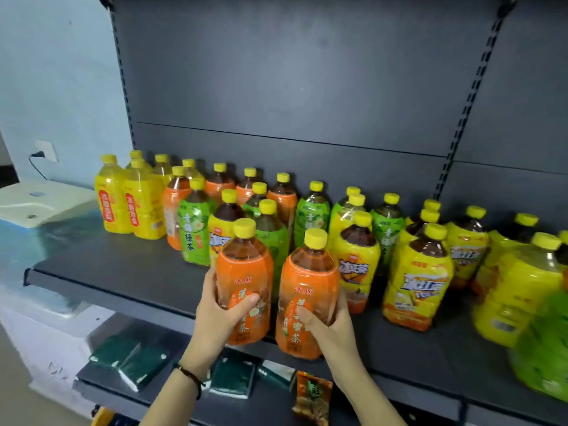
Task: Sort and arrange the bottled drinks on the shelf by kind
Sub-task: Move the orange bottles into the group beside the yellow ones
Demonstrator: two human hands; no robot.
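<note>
Head cam: both forearms reach up from below. L hand (221, 315) wraps the left orange bottle (244, 272) low on its label, thumb across the front. R hand (333, 321) grips the right orange bottle (309, 281) the same way. Both bottles are upright, side by side w/ a gap btwn, at the front edge of the shelf (123, 272); can't tell if they rest on it. Just behind: mixed green bottles (195, 232) & yellow-label tea bottles (418, 278). Far left: yellow juice bottles (112, 201). Lower shelf (276, 404): dark green packs (129, 358).

The green-labelled bottle (542, 348) at the right end of the shelf (116, 269) is blurred, cropped by the frame, label unreadable.
</note>
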